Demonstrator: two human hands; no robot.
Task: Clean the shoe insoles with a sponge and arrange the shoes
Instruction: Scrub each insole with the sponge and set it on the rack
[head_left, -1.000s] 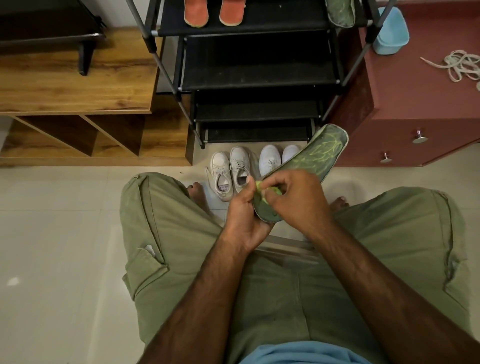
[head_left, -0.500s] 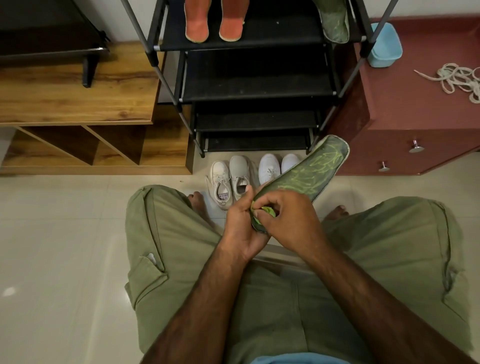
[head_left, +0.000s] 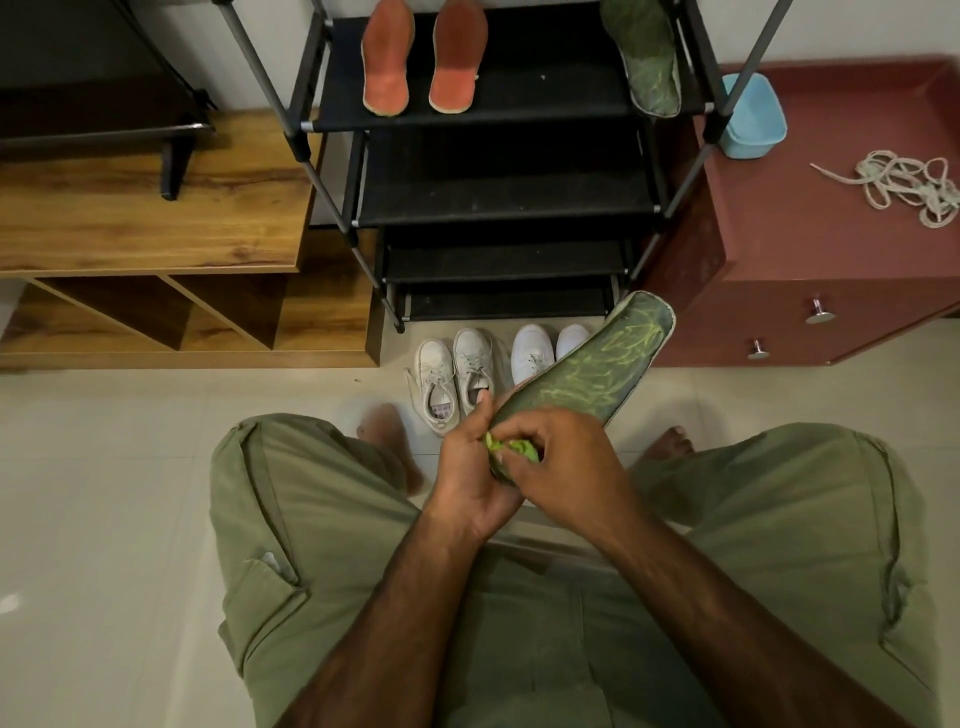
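Barely shifted since a second ago, the green sponge (head_left: 515, 448) sits pinched in the right hand (head_left: 569, 470) at the heel end of the green insole (head_left: 587, 376), which the left hand (head_left: 470, 470) grips from beneath. The insole's long axis runs far-right from both hands to its toe, above the white sneakers (head_left: 535, 351), so wiping strokes would likely travel that way.

I can read no words, brands or numbers anywhere. The nearest thing is a small printed label (head_left: 440, 412) inside the pale sneaker (head_left: 431, 364) on the floor, just beyond the left grip (head_left: 467, 467) and to its left. Its pinkish marks are too small and blurred to make out. The yellow-green lines on the insole (head_left: 587, 374) that this grip holds are pattern, not letters.
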